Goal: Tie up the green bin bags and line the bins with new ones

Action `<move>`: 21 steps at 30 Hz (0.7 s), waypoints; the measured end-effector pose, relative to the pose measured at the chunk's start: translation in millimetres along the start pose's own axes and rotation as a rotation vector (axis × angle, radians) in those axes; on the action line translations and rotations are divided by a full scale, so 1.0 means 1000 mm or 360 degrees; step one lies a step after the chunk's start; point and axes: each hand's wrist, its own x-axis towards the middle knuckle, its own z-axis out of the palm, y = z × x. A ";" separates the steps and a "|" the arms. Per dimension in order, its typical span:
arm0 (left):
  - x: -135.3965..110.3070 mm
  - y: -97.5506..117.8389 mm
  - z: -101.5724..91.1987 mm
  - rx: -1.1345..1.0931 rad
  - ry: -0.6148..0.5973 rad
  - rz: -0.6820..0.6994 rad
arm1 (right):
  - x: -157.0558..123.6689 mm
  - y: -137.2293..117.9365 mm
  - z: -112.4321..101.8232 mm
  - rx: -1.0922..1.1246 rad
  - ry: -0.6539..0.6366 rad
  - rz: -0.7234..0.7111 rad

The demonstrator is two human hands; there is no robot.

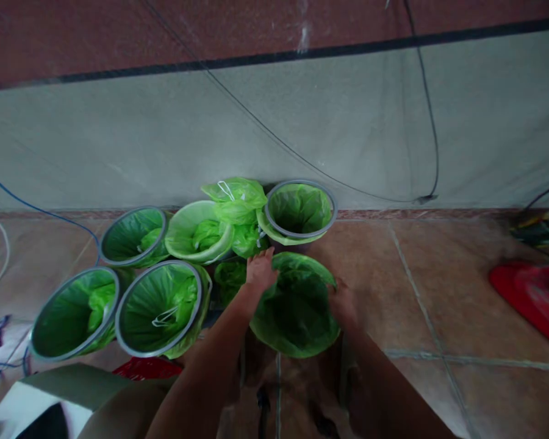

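Note:
A bin lined with a green plastic bag point(297, 311) stands on the tiled floor right in front of me. My left hand point(260, 271) rests on the far left of its rim, fingers curled over the bag's edge. My right hand point(343, 302) holds the right side of the rim, its fingers mostly hidden in shadow against the bag. Several more grey-rimmed bins with green liners stand to the left and behind: one at the back point(301, 210), one rimless with a bag point(200, 233), and two at the front left point(161, 308) point(75, 312).
A loose knotted green bag point(235, 195) lies between the back bins. A grey wall with black cables runs behind. A red object point(531, 299) lies on the floor at right, another red thing point(147, 367) at lower left beside a cardboard box point(68, 396).

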 end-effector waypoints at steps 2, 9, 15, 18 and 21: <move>0.000 -0.002 -0.003 -0.0110 0.0031 -0.0081 | -0.025 0.009 0.006 0.0052 0.0109 0.0234; 0.000 0.004 0.007 -0.0188 0.0059 0.0019 | -0.050 0.013 0.000 0.0326 0.0481 0.0290; -0.005 0.005 0.018 -0.0229 0.0212 0.0161 | 0.041 -0.021 -0.040 0.0207 0.0270 -0.0143; -0.008 -0.007 0.022 -0.0265 0.0223 0.0151 | 0.072 -0.035 -0.036 0.0080 -0.0008 -0.0301; -0.014 -0.024 0.024 -0.0348 0.0194 0.0257 | 0.077 -0.033 -0.024 0.0059 -0.0173 -0.0458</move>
